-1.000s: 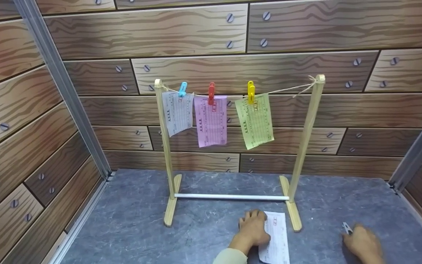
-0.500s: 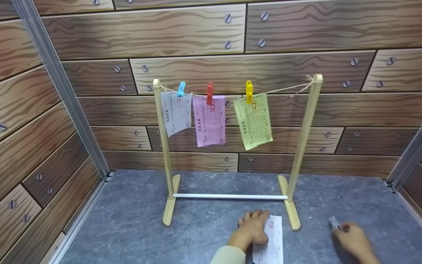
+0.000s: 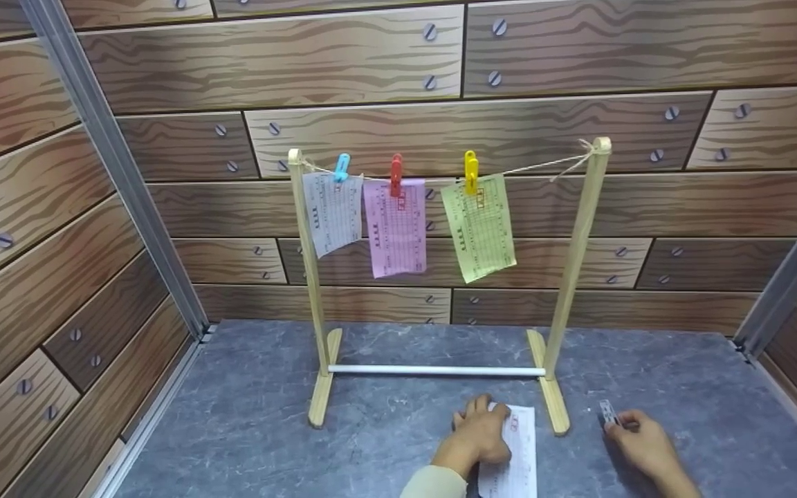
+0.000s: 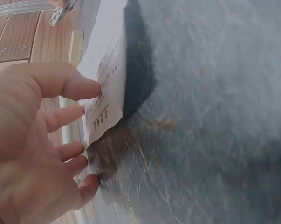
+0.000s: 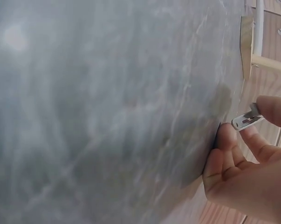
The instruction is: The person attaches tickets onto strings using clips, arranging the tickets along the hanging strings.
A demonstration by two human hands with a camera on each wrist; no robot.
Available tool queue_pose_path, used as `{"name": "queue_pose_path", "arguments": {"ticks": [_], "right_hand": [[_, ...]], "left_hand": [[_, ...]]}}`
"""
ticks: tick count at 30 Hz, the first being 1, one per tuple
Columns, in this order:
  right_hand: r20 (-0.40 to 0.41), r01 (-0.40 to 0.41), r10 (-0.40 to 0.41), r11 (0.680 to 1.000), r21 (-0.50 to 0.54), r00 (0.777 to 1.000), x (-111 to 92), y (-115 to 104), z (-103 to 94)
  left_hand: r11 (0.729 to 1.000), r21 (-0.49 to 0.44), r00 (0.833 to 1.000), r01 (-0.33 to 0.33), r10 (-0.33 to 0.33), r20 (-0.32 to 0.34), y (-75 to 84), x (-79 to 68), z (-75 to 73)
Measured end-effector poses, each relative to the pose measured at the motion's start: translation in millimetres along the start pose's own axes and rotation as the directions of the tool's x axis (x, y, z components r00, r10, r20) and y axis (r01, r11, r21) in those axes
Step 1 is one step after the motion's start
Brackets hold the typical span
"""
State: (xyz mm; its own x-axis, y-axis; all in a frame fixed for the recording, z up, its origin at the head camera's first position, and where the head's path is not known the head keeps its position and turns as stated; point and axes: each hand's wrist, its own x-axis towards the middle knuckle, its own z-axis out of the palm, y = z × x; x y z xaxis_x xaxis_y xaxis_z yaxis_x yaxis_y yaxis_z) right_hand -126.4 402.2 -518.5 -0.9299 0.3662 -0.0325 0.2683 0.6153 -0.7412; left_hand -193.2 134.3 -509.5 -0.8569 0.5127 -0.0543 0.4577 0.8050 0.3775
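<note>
In the head view, my left hand (image 3: 476,434) rests on the left edge of a white printed slip (image 3: 521,449) lying on the table. The left wrist view has the thumb touching the slip, the other fingers loosely bent, and the slip's near edge curling off the surface. To the right, my right hand (image 3: 646,444) pinches a grey clothespin (image 3: 607,413) between thumb and fingers, just above the table. Three clothespins, blue (image 3: 342,168), red (image 3: 396,176) and yellow (image 3: 471,173), hold a white slip (image 3: 335,214), a pink slip (image 3: 396,232) and a green slip (image 3: 479,232) on a string.
The string (image 3: 544,168) is tied between two wooden posts, the right post (image 3: 578,259) and the left post (image 3: 308,270). A white rod (image 3: 436,371) joins their feet low down. Wood-patterned panels (image 3: 398,62) enclose the grey marbled table (image 3: 246,415).
My right hand has moved left with the grey clothespin, towards the white slip on the table. The left hand has stayed almost in place while that slip shifted slightly.
</note>
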Motion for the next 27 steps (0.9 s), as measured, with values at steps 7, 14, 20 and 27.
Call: {"name": "queue_pose_path", "arguments": {"ticks": [7,14,20,27], "right_hand": [[-0.009,0.023,-0.023,0.999,0.022,1.000,-1.4,2.7,0.0],[-0.023,0.038,-0.037,0.999,0.018,0.999,-2.8,3.9,-0.6],[0.006,0.009,-0.009,0.999,0.037,1.000,-2.5,3.5,-1.6],[0.009,0.018,-0.018,0.999,0.039,1.000,-2.9,6.2,-2.0]], "left_hand": [[1.000,-0.001,1.000,-0.008,0.008,-0.013,0.4,-1.0,0.0],[0.998,0.029,0.997,-0.049,0.050,-0.052,6.4,-3.0,3.1],[0.998,0.015,0.997,-0.063,0.063,-0.042,3.1,-3.4,6.2],[0.997,-0.021,0.997,-0.070,0.070,-0.018,-1.4,-3.2,7.4]]}}
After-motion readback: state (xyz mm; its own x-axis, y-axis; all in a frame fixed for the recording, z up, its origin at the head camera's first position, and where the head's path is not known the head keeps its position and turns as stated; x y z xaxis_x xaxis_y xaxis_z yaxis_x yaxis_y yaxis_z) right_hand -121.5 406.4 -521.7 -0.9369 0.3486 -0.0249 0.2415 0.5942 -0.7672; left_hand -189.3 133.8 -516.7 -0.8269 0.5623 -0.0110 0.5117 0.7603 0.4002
